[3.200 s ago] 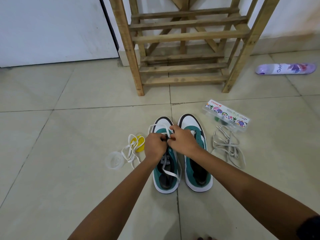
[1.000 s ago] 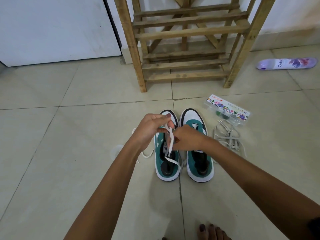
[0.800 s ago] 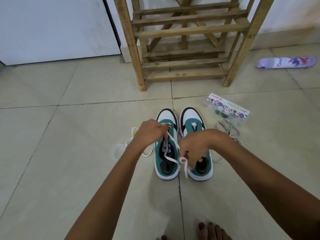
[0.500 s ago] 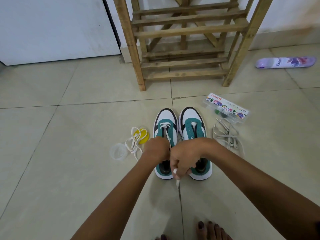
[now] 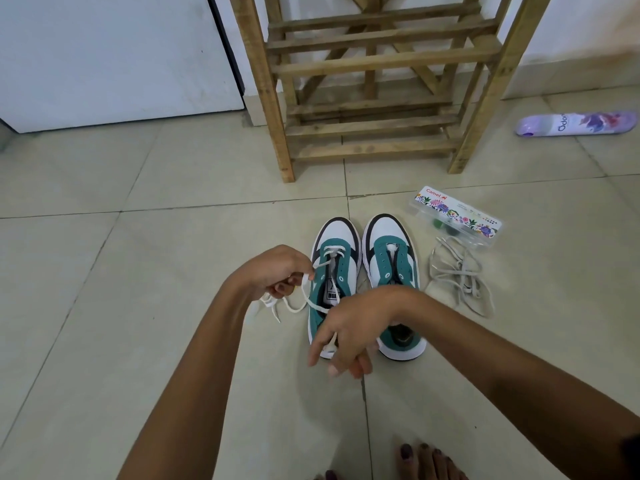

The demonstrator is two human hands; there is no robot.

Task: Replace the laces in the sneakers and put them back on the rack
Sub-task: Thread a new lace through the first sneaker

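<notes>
Pale tiled floor fills the frame; a wooden rack stands top centre against a white wall. Two sneakers sit mid-frame. Both hands, left and right, pinch the lace with curled fingers.

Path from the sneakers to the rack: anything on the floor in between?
Nothing visible. Bare tile lies between the sneakers and the rack. The old laces and plastic case sit off to the right.
</notes>
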